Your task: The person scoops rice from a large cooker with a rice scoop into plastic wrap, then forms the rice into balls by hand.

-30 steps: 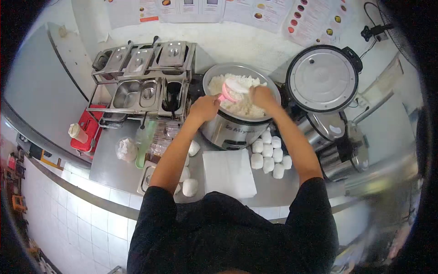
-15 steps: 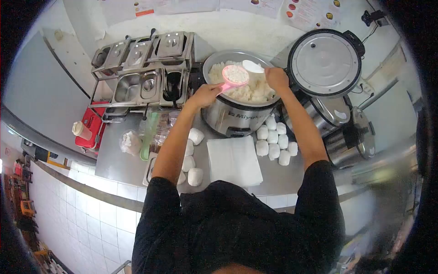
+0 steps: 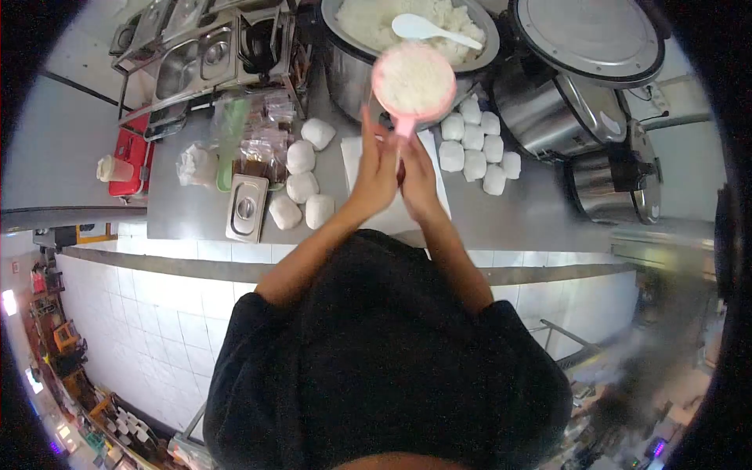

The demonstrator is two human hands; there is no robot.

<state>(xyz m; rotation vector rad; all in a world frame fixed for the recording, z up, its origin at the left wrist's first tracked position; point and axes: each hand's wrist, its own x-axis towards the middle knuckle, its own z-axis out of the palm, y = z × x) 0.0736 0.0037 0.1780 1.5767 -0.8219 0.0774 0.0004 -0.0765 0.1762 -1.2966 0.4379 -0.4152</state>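
A pink scoop [image 3: 413, 80] heaped with white rice is in front of the rice cooker, its handle pointing toward me. My left hand [image 3: 376, 178] is against the left side of that handle, one finger stretched up beside the bowl. From the right, my right hand [image 3: 419, 178] closes on the same handle, and the two hands meet there. Their inner fingers are partly hidden and slightly blurred. A white rice paddle [image 3: 435, 30] lies on the cooked rice [image 3: 364, 19] inside the cooker [image 3: 345, 82]. Below my hands are white paper sheets [image 3: 352, 160], partly covered by them.
Several white wrapped bundles [image 3: 473, 137] sit right of the paper, and more bundles [image 3: 301, 157] to its left. A lidded metal container [image 3: 247, 207], clear packets [image 3: 266, 149] and a red box [image 3: 129, 164] lie further left. Steel pots [image 3: 548, 113] stand at right.
The scoop of rice has come toward me, away from the cooker. My right hand has let go of the paddle, now resting on the rice, and joined my left at the scoop handle.
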